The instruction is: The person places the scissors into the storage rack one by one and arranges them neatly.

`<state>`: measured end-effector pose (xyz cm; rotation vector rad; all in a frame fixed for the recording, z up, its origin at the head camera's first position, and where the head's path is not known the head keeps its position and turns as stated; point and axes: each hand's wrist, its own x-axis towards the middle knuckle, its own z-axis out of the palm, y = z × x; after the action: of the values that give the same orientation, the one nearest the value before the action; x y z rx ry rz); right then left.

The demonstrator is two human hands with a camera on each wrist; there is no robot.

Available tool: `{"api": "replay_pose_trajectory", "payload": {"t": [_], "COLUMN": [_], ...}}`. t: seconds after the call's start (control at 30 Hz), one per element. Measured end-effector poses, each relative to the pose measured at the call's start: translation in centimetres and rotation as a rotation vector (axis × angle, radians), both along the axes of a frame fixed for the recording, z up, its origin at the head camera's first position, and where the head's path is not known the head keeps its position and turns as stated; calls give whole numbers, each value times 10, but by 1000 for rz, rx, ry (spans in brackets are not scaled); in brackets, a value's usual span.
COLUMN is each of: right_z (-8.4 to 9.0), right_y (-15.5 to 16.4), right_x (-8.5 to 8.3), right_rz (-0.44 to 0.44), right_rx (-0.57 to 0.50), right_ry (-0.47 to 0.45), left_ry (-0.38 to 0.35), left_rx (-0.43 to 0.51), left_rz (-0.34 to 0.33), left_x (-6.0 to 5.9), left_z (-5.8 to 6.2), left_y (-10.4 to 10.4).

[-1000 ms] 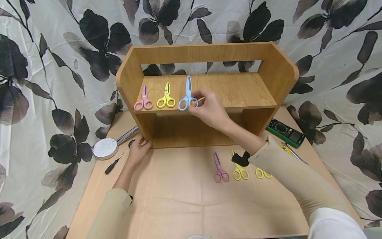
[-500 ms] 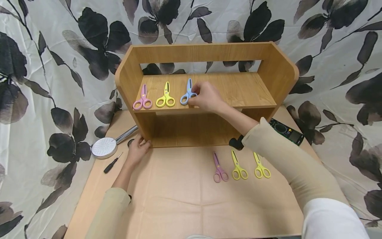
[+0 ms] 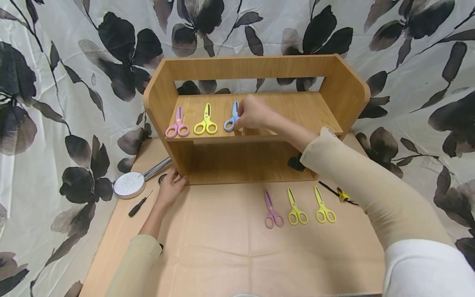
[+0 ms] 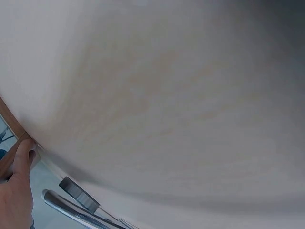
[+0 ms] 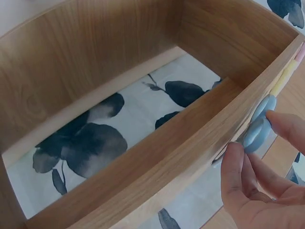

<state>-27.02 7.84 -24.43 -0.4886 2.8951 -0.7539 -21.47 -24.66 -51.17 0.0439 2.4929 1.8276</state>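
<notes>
On the upper board of a wooden shelf (image 3: 274, 67), my right hand (image 3: 254, 112) pinches a pair of blue scissors (image 3: 235, 109) by the handle. The right wrist view shows thumb and fingertips on the blue handle loops (image 5: 257, 136) at the board's front edge. To the left lie pink scissors (image 3: 179, 114) and yellow scissors (image 3: 208, 112), blades pointing back. My left hand (image 3: 171, 190) grips the shelf's lower left front corner; in the left wrist view its thumb lies along the wood edge (image 4: 10, 119).
Purple scissors (image 3: 269, 205) and two yellow pairs (image 3: 292, 202) (image 3: 320, 201) lie on the table in front. At left are a shower head (image 3: 130, 185) and a small screwdriver (image 3: 138, 206). A black-and-yellow item (image 3: 343, 195) shows beside the right sleeve.
The blue scissors have come down onto the upper board beside the yellow pair. My right hand has shifted slightly up over them; its sleeve now hides the green multimeter. The left hand stays put.
</notes>
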Motion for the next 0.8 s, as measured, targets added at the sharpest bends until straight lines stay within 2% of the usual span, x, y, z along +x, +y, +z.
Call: {"api": "replay_pose_trajectory", "payload": {"t": [0.37, 0.8], "right_z": [4, 6], "right_y": [0, -1], "right_x": [-4, -7], "right_rz": [28, 38], "right_rx": [124, 180], "right_ry": [-23, -29], "left_ry": [16, 30], "left_rx": [-13, -9], "left_rz": [-8, -13], "left_x": [0, -2], "left_z": [-2, -5], "left_y": [-2, -3]}}
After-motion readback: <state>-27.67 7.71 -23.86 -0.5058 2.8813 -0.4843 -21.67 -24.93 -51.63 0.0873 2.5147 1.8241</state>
